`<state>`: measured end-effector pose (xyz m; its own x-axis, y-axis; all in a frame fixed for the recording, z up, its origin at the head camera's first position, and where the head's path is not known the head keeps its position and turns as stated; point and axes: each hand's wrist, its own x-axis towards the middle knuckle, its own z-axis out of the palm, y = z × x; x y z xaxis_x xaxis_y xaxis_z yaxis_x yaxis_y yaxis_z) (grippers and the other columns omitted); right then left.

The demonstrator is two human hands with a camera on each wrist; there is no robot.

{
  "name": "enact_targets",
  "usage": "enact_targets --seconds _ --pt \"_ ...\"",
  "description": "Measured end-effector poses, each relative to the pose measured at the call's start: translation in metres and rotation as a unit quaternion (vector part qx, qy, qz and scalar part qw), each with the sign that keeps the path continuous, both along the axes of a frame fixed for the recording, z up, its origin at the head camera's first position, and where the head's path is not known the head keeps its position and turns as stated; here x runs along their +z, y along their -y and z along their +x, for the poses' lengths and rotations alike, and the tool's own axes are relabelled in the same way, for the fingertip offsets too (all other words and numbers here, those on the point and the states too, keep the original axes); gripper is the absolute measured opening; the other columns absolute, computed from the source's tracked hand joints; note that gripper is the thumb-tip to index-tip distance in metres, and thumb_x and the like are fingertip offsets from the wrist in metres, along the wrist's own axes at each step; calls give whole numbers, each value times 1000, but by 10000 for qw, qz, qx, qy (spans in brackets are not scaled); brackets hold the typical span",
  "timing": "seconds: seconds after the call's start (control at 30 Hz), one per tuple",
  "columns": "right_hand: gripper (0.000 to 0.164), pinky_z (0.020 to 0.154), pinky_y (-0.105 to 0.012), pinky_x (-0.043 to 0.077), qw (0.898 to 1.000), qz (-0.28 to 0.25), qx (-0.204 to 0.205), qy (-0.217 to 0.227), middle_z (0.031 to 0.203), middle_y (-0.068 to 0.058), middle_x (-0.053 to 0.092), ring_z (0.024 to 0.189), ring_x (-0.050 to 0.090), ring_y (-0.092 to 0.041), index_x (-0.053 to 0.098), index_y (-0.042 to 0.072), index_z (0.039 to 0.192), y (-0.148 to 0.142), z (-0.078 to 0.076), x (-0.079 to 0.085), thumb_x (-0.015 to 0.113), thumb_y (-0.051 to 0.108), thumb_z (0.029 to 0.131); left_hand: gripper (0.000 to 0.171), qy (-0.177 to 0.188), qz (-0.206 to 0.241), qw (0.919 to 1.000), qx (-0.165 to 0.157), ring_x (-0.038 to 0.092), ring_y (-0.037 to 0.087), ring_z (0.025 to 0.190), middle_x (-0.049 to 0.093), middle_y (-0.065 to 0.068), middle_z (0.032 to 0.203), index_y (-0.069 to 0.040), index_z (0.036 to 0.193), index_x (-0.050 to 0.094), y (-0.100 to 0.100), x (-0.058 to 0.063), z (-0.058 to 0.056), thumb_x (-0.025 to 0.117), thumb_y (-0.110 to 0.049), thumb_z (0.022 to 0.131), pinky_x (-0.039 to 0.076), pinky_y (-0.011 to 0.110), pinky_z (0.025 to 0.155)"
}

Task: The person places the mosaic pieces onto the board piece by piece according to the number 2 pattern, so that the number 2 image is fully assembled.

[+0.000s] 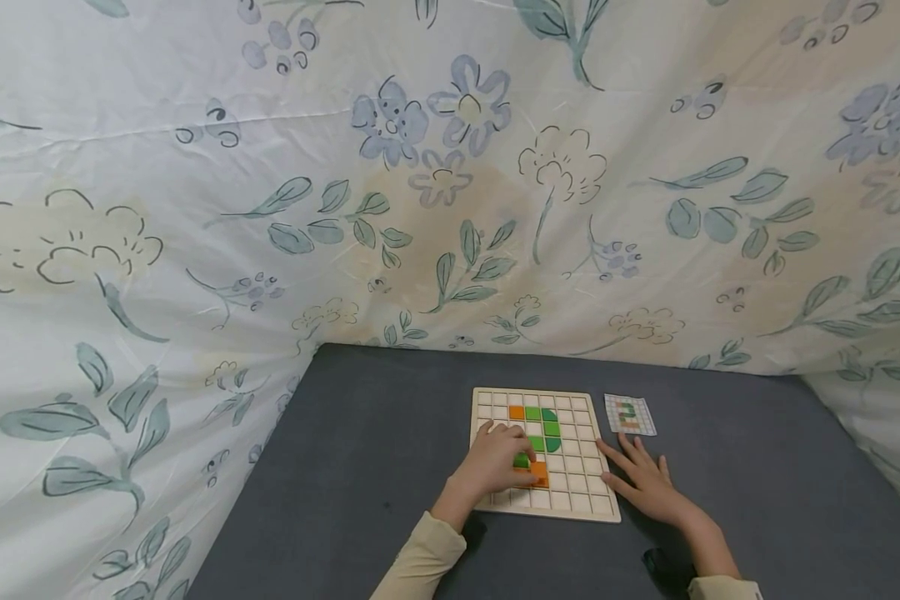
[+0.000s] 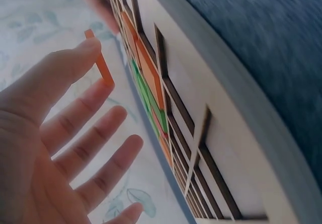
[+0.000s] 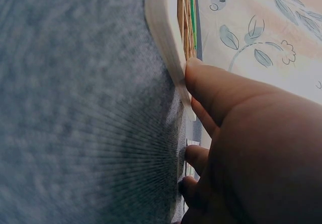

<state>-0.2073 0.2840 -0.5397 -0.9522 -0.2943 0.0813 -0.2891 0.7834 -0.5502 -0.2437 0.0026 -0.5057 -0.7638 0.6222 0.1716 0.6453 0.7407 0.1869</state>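
Note:
My left hand (image 1: 492, 460) is over the near left part of a pale wooden grid board (image 1: 581, 503). In the left wrist view it pinches a thin orange tile (image 2: 104, 70) between thumb and index finger, raised off the board, while the other fingers spread loosely. Set in the grid are several tiles: an orange square (image 1: 517, 412), green squares (image 1: 551, 428) and rounded dark green pieces (image 1: 552, 445). Another patch of orange (image 1: 541, 474) shows by the left fingertips. My right hand (image 1: 651, 492) rests with fingers spread, its thumb and index finger at the board's right edge.
A small printed card (image 1: 630, 415) with a coloured grid pattern lies right of the board, just beyond the right fingertips. The dark grey table (image 1: 360, 467) reaches back to a floral cloth (image 1: 390, 250). A black object (image 1: 663, 567) sits beside the right wrist.

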Motion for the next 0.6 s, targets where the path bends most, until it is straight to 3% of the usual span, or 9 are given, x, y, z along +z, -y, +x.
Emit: enact_targets --seconds 0.6 --pt "56 90 -80 -2 10000 1 -48 87 146 -33 18 130 7 -60 40 11 141 -2 -4 -5 55 34 92 22 -143 -161 9997 74 52 9 96 59 -15 102 -37 86 70 -26 -8 3 69 -56 74 37 47 102"
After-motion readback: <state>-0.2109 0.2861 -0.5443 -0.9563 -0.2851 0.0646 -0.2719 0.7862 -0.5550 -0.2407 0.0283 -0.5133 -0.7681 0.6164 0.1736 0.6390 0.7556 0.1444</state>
